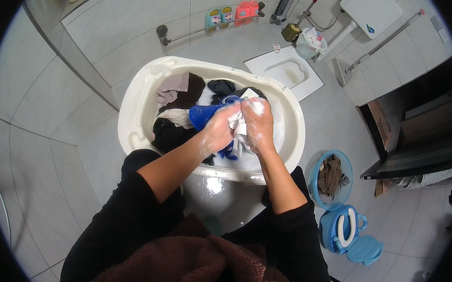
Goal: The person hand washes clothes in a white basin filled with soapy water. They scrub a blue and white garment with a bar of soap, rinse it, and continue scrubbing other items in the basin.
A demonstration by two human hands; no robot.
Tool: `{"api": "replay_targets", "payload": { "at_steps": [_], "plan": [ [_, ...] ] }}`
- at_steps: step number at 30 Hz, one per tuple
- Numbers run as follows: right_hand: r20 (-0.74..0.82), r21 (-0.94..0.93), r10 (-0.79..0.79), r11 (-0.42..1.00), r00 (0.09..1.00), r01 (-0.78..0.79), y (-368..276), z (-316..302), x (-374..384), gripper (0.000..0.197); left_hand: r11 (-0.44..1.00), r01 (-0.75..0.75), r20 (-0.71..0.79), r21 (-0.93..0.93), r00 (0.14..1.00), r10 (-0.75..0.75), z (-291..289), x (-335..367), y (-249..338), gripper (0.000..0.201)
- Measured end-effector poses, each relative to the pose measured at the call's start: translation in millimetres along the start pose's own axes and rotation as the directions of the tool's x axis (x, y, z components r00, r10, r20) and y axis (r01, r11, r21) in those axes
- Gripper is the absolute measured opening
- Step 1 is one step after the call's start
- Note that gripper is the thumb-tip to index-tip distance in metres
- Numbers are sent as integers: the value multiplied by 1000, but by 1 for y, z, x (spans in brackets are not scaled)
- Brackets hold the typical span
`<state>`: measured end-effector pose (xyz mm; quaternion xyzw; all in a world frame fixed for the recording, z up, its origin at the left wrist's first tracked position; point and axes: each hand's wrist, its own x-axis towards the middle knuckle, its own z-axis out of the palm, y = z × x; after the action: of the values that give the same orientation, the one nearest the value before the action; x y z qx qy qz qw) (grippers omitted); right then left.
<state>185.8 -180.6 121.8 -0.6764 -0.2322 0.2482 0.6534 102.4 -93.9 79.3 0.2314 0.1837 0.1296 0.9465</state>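
Note:
Both my hands, wet with suds, are over a cream plastic baby bathtub (128, 126) with clothes and foamy water in it. My left hand (219, 129) is closed on a blue-and-white garment (201, 117), whose blue part spreads out to the left. Close beside it, my right hand (258, 128) grips the white part of the same garment, bunched between the two hands. Black clothes (169, 137), a pale mauve garment (171, 87) and a cream cloth (176, 117) lie in the tub's left half. White foam (250, 162) shows at the near right.
On the right floor stand a blue basin (347, 173) with dark clothes and a blue child's potty (330, 229). Behind the tub are a squat toilet (273, 65), a waste bin (311, 46) and a wall rail (191, 32) with slippers. A brown towel (176, 258) covers my lap.

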Motion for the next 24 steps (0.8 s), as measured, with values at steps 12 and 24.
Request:
{"api": "replay_targets", "payload": {
  "at_steps": [12, 24],
  "plan": [
    [-151, -682, -278, 724, 949, 103, -2, 3, 5, 30, 992, 116, -150, -58, 981, -123, -13, -1, -47, 23],
    [46, -672, -581, 584, 813, 455, 16, 33, -34, 24, 924, 69, -35, -377, 995, -89, -39, -2, -31, 32]
  ]
}}
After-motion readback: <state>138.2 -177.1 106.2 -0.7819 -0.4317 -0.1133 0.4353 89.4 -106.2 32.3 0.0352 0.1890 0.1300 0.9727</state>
